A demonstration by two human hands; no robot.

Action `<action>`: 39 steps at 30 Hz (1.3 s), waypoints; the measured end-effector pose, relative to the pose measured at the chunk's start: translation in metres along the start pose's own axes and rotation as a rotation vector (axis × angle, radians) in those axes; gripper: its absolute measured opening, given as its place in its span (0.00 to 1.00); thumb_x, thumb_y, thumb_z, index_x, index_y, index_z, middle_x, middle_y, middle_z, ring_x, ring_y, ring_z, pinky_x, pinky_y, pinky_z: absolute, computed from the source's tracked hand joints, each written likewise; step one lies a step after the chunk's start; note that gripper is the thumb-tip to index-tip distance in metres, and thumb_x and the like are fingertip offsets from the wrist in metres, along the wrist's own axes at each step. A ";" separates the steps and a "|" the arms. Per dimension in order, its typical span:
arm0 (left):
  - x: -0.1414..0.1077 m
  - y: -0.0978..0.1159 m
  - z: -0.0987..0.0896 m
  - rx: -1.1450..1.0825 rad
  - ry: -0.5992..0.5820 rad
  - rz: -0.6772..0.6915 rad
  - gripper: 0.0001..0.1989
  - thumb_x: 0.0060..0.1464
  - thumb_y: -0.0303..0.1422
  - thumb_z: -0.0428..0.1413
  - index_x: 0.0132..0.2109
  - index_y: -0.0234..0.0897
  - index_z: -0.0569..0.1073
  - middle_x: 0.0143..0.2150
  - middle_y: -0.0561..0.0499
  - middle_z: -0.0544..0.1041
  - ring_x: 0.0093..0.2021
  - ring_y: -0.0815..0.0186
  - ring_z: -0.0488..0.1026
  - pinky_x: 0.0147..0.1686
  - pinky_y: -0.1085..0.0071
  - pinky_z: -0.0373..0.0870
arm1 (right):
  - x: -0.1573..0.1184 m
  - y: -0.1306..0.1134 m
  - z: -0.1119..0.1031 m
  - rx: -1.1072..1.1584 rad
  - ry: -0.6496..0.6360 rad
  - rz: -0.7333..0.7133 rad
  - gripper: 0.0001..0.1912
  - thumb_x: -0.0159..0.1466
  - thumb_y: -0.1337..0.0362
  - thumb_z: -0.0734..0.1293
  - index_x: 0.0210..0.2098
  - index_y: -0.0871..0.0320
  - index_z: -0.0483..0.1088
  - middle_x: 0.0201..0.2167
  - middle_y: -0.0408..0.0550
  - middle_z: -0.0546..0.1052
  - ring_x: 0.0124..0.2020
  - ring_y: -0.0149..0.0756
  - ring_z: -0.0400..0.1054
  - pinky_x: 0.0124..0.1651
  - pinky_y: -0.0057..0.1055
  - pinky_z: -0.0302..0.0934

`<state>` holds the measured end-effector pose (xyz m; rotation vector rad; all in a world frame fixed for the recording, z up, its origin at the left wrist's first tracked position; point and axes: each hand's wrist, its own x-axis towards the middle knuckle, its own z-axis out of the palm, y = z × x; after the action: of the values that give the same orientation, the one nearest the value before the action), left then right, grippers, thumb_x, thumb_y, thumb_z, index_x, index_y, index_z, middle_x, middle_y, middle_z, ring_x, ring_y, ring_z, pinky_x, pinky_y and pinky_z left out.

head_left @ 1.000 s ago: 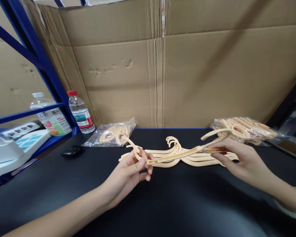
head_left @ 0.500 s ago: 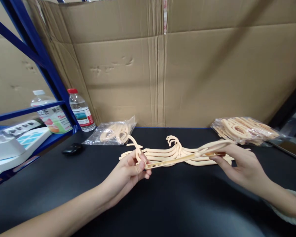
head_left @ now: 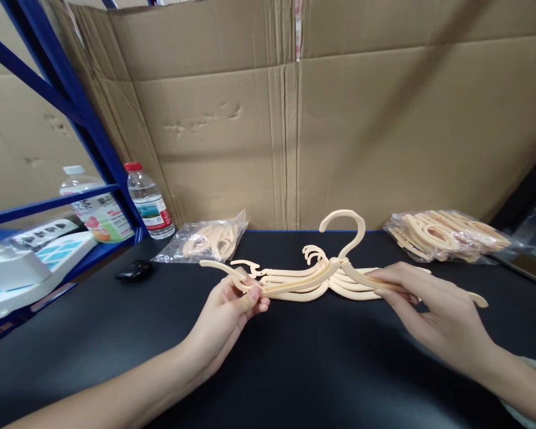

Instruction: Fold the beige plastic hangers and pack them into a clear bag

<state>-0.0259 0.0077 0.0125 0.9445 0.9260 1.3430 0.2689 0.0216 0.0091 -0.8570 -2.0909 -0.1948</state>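
Observation:
A beige clothes hanger point(head_left: 304, 282) is held up between both hands, its curved hook standing upright above its middle. My left hand point(head_left: 239, 304) pinches the left arm of it, close to a notched end piece that sticks out to the left. My right hand point(head_left: 429, 304) is closed round the right arm, whose tip pokes out beyond the knuckles. Just behind, several like hangers point(head_left: 307, 295) lie in a neat row on the black table, their hooks pointing away from me. The held hanger and my right hand hide part of the row.
A clear bag of hanger parts point(head_left: 209, 239) lies at the back left, a fuller bag point(head_left: 446, 235) at the back right. On the left are a black mouse point(head_left: 134, 270), a red-capped water bottle point(head_left: 149, 205) and a blue shelf frame point(head_left: 84, 119). Cardboard point(head_left: 214, 131) stands behind the table.
The held hanger has turned so that its hook now stands up and its arms spread to both sides. My left hand has shifted slightly left; both hands keep their hold.

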 end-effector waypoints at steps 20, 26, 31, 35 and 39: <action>-0.023 -0.003 0.002 1.141 -0.646 0.498 0.04 0.59 0.26 0.51 0.37 0.38 0.68 0.43 0.46 0.74 0.45 0.62 0.70 0.45 0.68 0.67 | 0.001 0.010 0.001 0.094 -0.342 0.175 0.08 0.67 0.65 0.60 0.41 0.55 0.71 0.37 0.47 0.77 0.36 0.37 0.72 0.37 0.32 0.66; -0.011 -0.010 -0.005 1.258 -0.615 0.500 0.05 0.59 0.25 0.50 0.39 0.39 0.68 0.40 0.47 0.73 0.42 0.60 0.70 0.42 0.67 0.67 | 0.005 0.010 0.001 0.075 -0.520 0.174 0.07 0.62 0.72 0.62 0.33 0.57 0.71 0.34 0.48 0.73 0.38 0.39 0.68 0.41 0.37 0.63; -0.015 -0.008 -0.001 1.270 -0.628 0.559 0.06 0.59 0.26 0.50 0.40 0.40 0.70 0.44 0.46 0.74 0.45 0.58 0.70 0.45 0.65 0.67 | 0.004 0.012 0.002 0.082 -0.583 0.164 0.08 0.61 0.75 0.62 0.32 0.57 0.69 0.31 0.45 0.73 0.36 0.38 0.66 0.39 0.34 0.61; -0.019 -0.013 -0.001 1.283 -0.498 0.617 0.12 0.59 0.32 0.53 0.50 0.44 0.73 0.56 0.44 0.72 0.55 0.51 0.66 0.56 0.56 0.62 | 0.005 0.010 0.000 0.057 -0.570 0.175 0.07 0.59 0.75 0.64 0.32 0.57 0.68 0.32 0.45 0.73 0.38 0.38 0.66 0.40 0.34 0.61; -0.019 -0.027 -0.012 1.453 -0.395 0.731 0.32 0.61 0.43 0.52 0.69 0.48 0.53 0.68 0.47 0.59 0.66 0.45 0.55 0.65 0.46 0.44 | 0.006 0.005 -0.001 -0.006 -0.529 0.205 0.08 0.62 0.72 0.63 0.41 0.59 0.68 0.42 0.52 0.73 0.44 0.42 0.66 0.47 0.40 0.63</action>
<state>-0.0276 -0.0115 -0.0172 2.7397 1.2551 0.7760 0.2701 0.0280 0.0129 -1.2180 -2.4591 0.1543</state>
